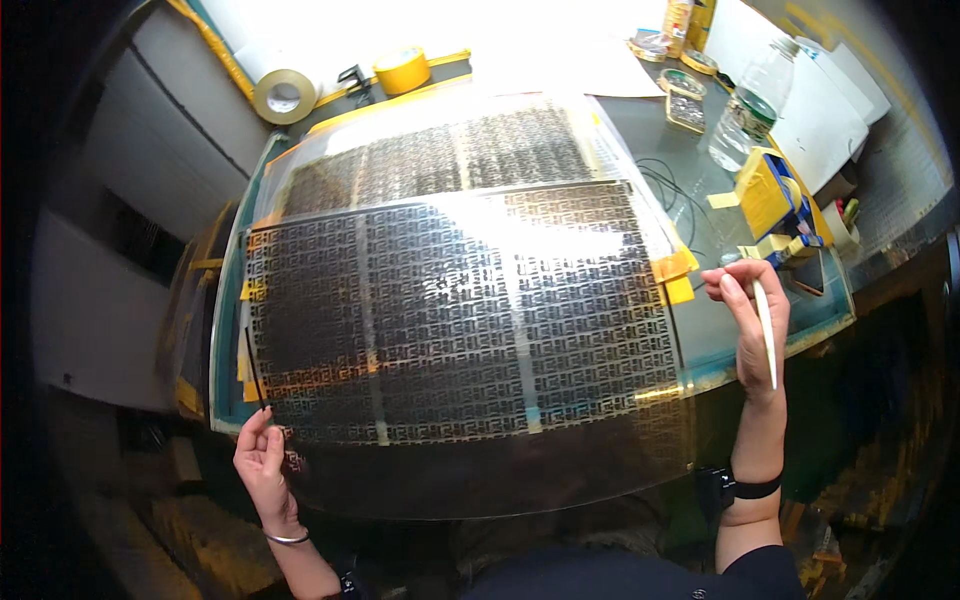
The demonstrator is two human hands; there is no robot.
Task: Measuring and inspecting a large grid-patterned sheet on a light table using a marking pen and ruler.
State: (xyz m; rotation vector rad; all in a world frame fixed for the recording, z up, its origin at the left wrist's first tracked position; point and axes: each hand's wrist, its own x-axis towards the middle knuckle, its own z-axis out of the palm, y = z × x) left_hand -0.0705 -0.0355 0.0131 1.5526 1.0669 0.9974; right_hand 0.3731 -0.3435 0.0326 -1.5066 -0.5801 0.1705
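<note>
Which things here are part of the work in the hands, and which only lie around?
In use:
- patterned sheet
- thin black tool in left hand
- white stick in right hand
- yellow tape pieces

Lying about:
- tape rolls
- water bottle
- small dishes
- black cable

Both forearms are bare; a thin silver metal bangle (287,539) circles the left wrist, a black-strapped watch (722,489) the right, with dark navy sleeves (760,572) below.
</note>
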